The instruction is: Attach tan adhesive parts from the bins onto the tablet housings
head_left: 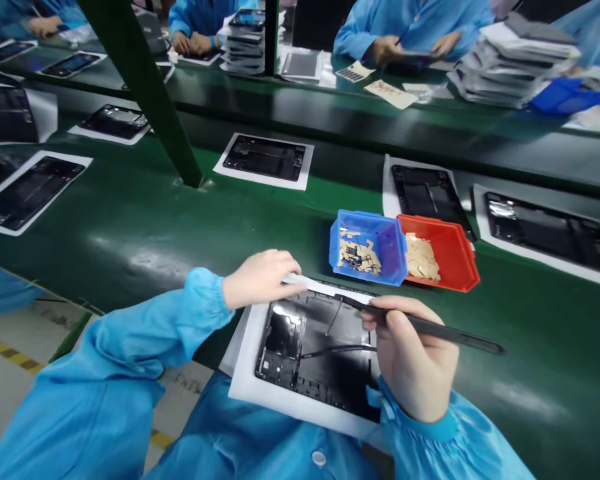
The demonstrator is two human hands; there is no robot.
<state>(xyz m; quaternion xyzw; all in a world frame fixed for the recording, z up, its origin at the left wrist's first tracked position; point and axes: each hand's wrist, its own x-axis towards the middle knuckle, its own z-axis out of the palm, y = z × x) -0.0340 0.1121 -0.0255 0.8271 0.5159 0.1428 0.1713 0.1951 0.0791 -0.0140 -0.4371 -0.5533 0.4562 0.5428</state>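
A black tablet housing (320, 353) lies open on a white foam sheet (260, 393) at the near edge of the green belt. My left hand (260, 277) rests closed on the sheet's far left corner, pinching its edge. My right hand (413, 360) is wrapped round a long black stylus-like tool (430, 328), whose tip reaches left over the housing's upper part. Thin black cables run across the inside of the housing. Both arms wear blue sleeves.
A blue bin (367, 248) and a red bin (443, 253) with small tan parts stand just beyond the housing. More housings on white sheets (265, 159) lie along the green belt (130, 220). A green post (145, 93) rises at left. Other people in blue work across the line.
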